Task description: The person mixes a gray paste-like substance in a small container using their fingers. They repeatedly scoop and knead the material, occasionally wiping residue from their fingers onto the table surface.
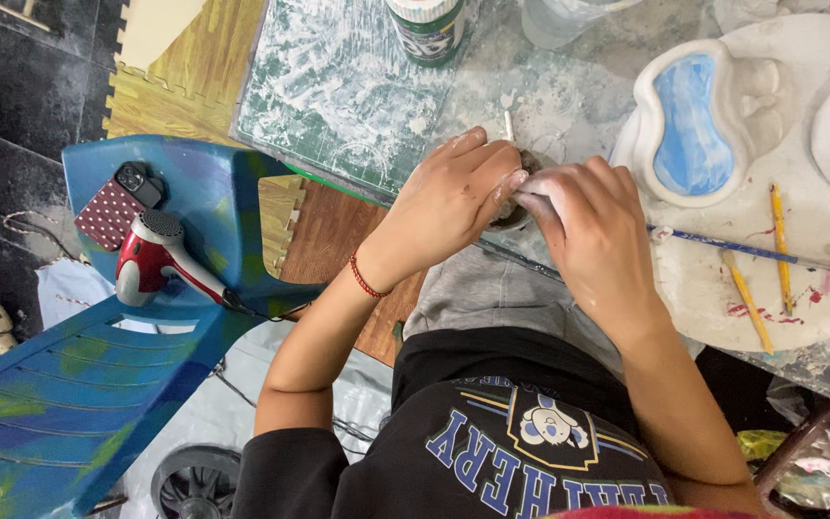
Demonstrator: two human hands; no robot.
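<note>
dusty table (569,106), cutting mat (338,86), white board (818,269)

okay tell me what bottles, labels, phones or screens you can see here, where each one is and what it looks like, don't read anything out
Paint bottle: top centre of the table, round, green label with a white cap, beyond both hands.
Phone: on the blue plastic chair at left, lying back up in a dark red case with white dots; no screen showing.
Clear container: top edge, right of the bottle; no label visible.
</note>
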